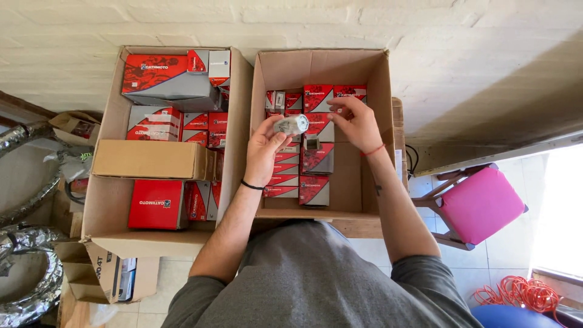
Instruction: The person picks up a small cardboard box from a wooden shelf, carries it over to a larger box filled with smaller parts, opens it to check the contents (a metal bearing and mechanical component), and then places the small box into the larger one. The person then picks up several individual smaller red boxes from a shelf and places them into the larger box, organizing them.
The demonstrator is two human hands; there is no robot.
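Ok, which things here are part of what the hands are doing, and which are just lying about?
In use: left hand gripping small silver cylinder; right hand on red-and-grey cartons in right cardboard box.

Lying about: left cardboard box, pink stool, orange cable, silver ducting.

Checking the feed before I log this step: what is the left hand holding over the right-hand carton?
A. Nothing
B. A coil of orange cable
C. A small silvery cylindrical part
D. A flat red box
C: the left hand grips a small silvery cylinder above the red-and-grey boxes in the right-hand carton, while the right hand rests on a box beside it.
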